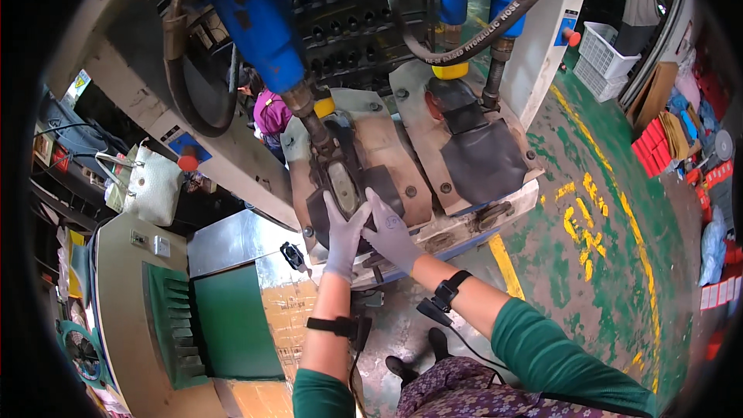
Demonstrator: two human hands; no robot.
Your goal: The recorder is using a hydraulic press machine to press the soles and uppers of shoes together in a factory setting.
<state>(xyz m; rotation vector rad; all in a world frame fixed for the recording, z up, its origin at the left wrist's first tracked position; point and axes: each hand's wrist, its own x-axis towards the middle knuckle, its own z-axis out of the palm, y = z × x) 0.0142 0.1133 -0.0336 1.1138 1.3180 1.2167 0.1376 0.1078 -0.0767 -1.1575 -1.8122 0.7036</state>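
A dark shoe with a pale, oblong sole (343, 188) facing up lies in the left station of a press, below a blue cylinder (261, 27). Both hands wear thin whitish gloves and meet at its near end. My left hand (344, 238) grips the left side, its index finger along the edge. On the right side, my right hand (392, 238) closes in, thumb close to the left one. Their other fingers are partly hidden. Black flaps (388, 200) lie around the shoe on a tan, bolted pad (414, 186).
Beside it, the right station has a black pad (484, 162) under more blue cylinders. A thick hydraulic hose (495, 27) arcs overhead. Red buttons (188, 159) sit on the frame. A person in purple (271, 112) is behind the press. A green-topped table (236, 323) stands at left.
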